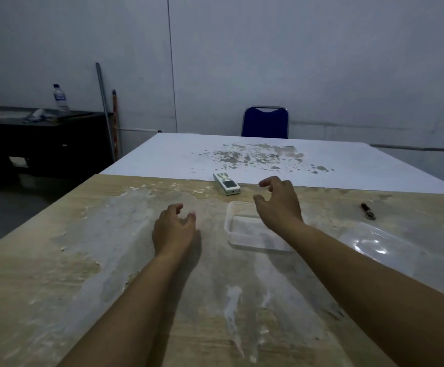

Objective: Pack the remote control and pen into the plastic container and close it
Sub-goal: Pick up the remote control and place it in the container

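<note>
A white remote control (226, 183) lies on the wooden table (57, 260), just beyond a clear plastic container (244, 231) that stands uncovered. Its clear lid (379, 246) lies flat to the right. A dark pen (367, 210) rests at the far right of the table. My right hand (279, 202) hovers over the container's far edge, fingers apart and curled, a short way from the remote. My left hand (174, 225) hangs above the table to the left of the container, fingers apart, holding nothing.
A white, stained table (255, 157) adjoins the wooden one at the back, with a blue chair (265, 123) behind it. A dark cabinet (38, 139) at the left carries a water bottle (61, 98). Poles (106, 112) lean on the wall.
</note>
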